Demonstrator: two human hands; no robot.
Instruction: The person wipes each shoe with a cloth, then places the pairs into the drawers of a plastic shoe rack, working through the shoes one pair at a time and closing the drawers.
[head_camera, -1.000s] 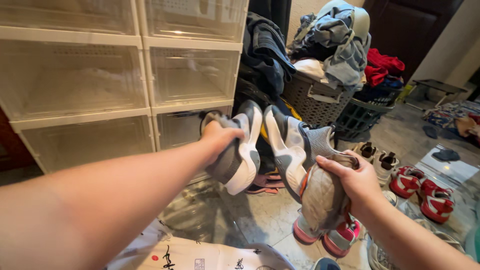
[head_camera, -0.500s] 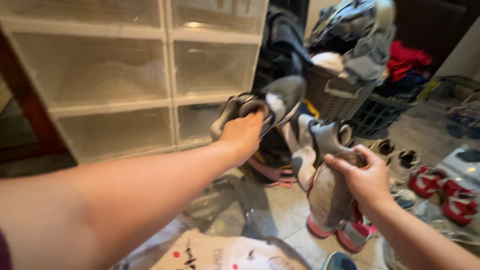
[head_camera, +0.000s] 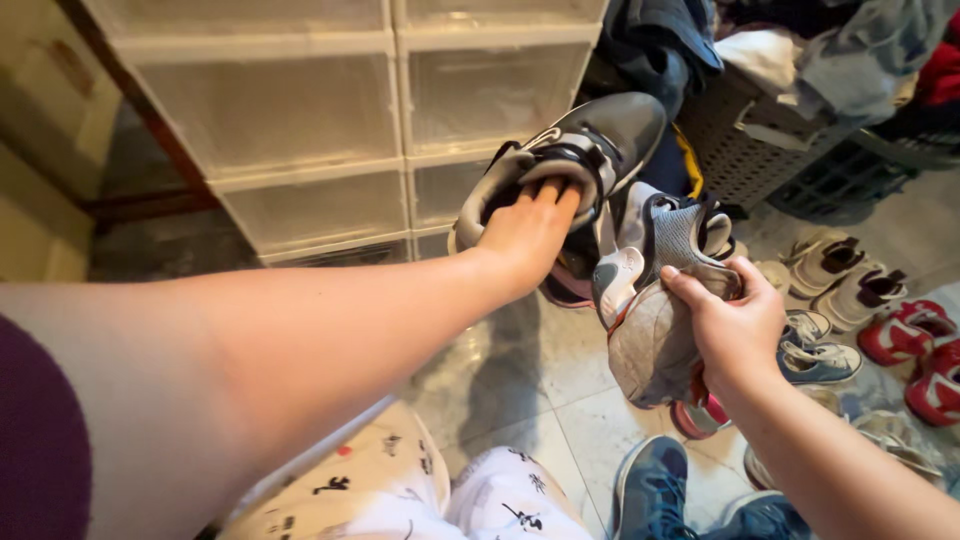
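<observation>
Before six clear drawers (head_camera: 270, 110), two hands (head_camera: 525, 232), two grey sneakers (head_camera: 600, 140).

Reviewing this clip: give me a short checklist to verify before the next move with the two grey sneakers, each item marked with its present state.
1. Left hand grips the upper grey sneaker, fingers inside its opening: ok.
2. Right hand grips the lower grey sneaker by its upper: ok.
3. Both sneakers lifted off the tiled floor: ok.
4. Clear stacked boxes open to receive a shoe: cannot tell.
5. Loose shoes on the floor to the right, apart from both hands: ok.
</observation>
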